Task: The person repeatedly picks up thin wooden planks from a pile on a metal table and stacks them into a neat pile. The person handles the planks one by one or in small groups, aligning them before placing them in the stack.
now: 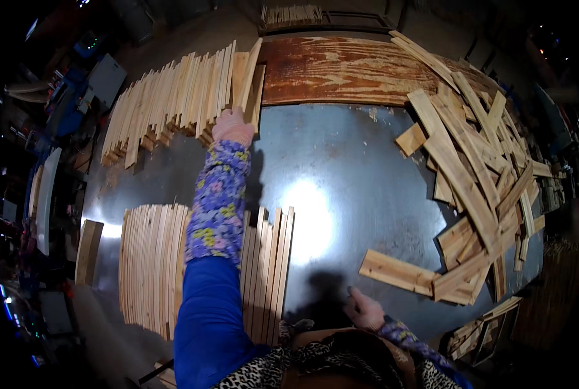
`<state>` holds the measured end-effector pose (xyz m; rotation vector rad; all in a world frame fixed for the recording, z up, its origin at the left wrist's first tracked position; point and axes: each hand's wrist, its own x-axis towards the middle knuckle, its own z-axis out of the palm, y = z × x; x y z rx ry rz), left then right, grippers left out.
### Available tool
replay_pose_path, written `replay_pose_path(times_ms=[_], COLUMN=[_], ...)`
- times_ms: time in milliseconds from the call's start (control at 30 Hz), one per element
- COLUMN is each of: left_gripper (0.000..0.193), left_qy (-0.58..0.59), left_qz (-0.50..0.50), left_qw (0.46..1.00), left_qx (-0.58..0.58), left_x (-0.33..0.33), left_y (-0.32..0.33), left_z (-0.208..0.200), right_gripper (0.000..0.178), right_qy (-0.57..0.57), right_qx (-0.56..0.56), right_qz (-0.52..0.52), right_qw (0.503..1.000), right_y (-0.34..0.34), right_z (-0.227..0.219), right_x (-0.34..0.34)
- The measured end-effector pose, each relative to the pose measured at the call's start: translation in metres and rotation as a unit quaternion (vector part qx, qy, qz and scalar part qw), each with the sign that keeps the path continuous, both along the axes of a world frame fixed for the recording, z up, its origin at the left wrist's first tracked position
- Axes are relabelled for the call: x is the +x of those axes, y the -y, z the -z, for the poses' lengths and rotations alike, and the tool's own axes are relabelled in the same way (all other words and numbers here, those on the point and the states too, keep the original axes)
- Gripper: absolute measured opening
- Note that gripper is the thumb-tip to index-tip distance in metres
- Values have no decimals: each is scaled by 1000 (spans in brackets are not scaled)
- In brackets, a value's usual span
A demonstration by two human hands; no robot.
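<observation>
My left arm stretches forward across the metal-topped table. At the right end of the far row of wooden boards (172,97), my left hand (233,128) is closed on the near end of a wooden board (239,71); its fingertips are partly hidden. Close to my body, my right hand (365,309) hovers by the table's near edge with a finger extended and nothing visible in it. Just right of it lies a single wooden board (396,273). Under my left arm, a nearer row of narrow boards (150,266) stands side by side, its middle covered by my sleeve.
A loose, crisscrossed heap of boards (477,175) covers the table's right side. Along the far edge runs a worn reddish-brown wooden panel (335,68). One short board (89,253) sits at the left edge. More wood lies on a rack (484,327) at lower right.
</observation>
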<state>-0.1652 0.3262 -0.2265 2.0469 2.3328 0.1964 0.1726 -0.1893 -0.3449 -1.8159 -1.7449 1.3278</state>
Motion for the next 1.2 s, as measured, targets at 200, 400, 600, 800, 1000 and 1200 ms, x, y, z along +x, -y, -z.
replay_pose_path(times_ms=[200,400,600,800,1000,1200], left_gripper=[64,72,60,58,45,47], left_qy=[8,-36,204,669,663,630], left_qz=[53,60,258,130,44,31], left_qw=[989,994,944,674,619,691], left_qx=[-141,-81,29,-285,-418,-355], left_x=[30,8,74,202,255,295], left_y=[-18,11,177,425,457,462], left_z=[67,77,65,127,104,114], right_gripper=[99,110,83,65,65,78], right_qy=[369,383,268,-378,415,402], right_qx=[98,6,8,-92,121,68], right_qz=[22,-22,4,248,174,180], right_qw=[924,924,963,887,885,895], right_y=[4,-29,-75,-140,-72,-25], right_z=[-15,-31,-83,-82,-86,-52], right_x=[129,172,151,105,194,300])
